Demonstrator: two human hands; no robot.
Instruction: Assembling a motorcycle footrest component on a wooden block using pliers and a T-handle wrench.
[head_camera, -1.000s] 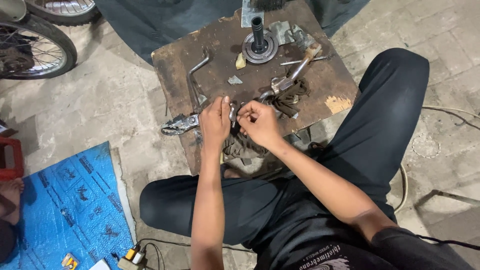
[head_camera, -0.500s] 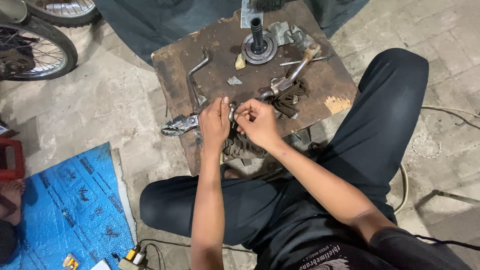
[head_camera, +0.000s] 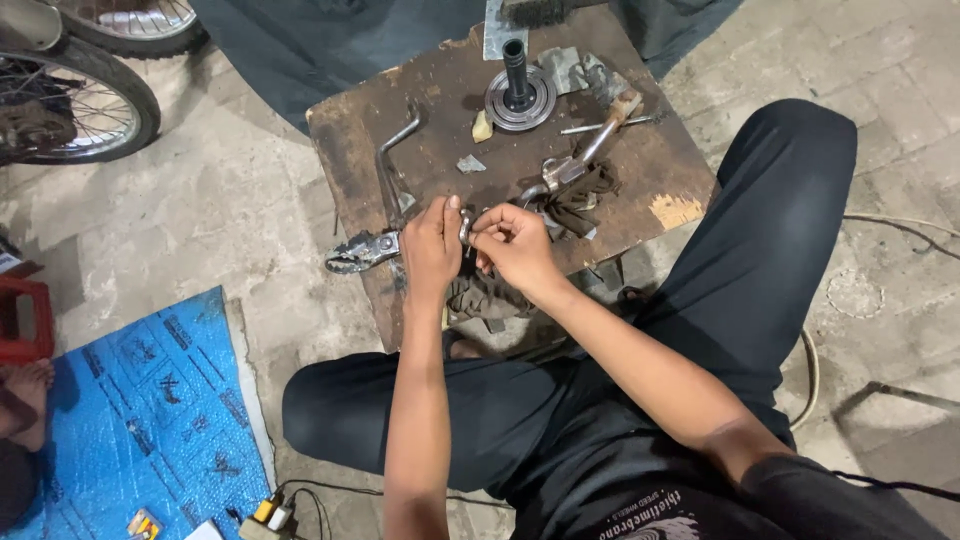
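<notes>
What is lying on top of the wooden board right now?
On the wooden board: a round hub with shaft, bent lever, dark rag. Both hands cover a small metal part.

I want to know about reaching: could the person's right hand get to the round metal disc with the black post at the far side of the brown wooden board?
Probably yes: the right hand is busy pinching a small metal part, but bare board lies between it and the disc.
</notes>
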